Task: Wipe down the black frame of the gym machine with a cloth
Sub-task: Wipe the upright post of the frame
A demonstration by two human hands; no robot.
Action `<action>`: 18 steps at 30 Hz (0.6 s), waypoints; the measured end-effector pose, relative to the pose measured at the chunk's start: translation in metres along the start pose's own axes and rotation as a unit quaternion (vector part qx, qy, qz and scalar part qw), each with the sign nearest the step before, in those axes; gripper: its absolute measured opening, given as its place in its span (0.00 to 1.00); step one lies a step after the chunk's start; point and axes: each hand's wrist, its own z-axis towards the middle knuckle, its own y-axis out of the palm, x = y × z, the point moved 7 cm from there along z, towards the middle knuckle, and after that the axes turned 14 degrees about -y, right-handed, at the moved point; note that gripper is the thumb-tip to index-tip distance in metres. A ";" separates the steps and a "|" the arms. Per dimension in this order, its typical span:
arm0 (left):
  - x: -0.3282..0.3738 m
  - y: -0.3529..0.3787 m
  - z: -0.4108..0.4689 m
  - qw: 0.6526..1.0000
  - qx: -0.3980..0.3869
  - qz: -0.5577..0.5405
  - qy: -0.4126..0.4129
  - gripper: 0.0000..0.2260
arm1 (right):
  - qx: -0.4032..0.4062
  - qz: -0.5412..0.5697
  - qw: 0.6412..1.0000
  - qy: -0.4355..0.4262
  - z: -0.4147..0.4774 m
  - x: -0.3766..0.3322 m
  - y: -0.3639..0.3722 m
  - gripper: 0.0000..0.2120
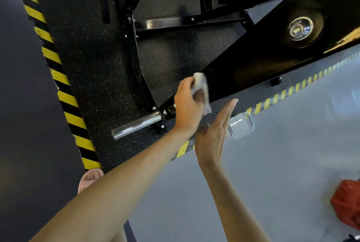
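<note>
A wide black beam of the gym machine's frame [259, 60] slants from the upper right down to the middle. My left hand [188, 107] grips a crumpled white cloth [200, 84] and holds it against the beam's lower end. Just to the right, my right hand [213, 134] is held flat and edge-on with straight fingers, holding nothing. More black frame bars [134, 54] run across the speckled floor mat behind.
A chrome weight peg [136, 125] sticks out at the frame's foot, left of my hands. A clear plastic container [241, 125] sits on the grey floor by the yellow-black hazard stripe [272, 98]. A red object [347, 205] lies at the lower right. My sandalled foot [90, 179] is below.
</note>
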 end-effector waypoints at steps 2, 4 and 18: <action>-0.020 -0.003 0.009 0.997 0.011 0.002 -0.071 0.07 | -0.012 -0.008 1.000 -0.005 -0.001 -0.001 0.003 0.45; 0.002 -0.001 -0.006 1.000 -0.004 0.010 -0.009 0.03 | -0.024 0.014 0.999 -0.017 -0.003 -0.007 0.006 0.42; 0.041 0.013 -0.014 0.992 -0.055 -0.038 0.106 0.02 | -0.040 0.046 0.998 0.018 -0.002 -0.002 0.009 0.39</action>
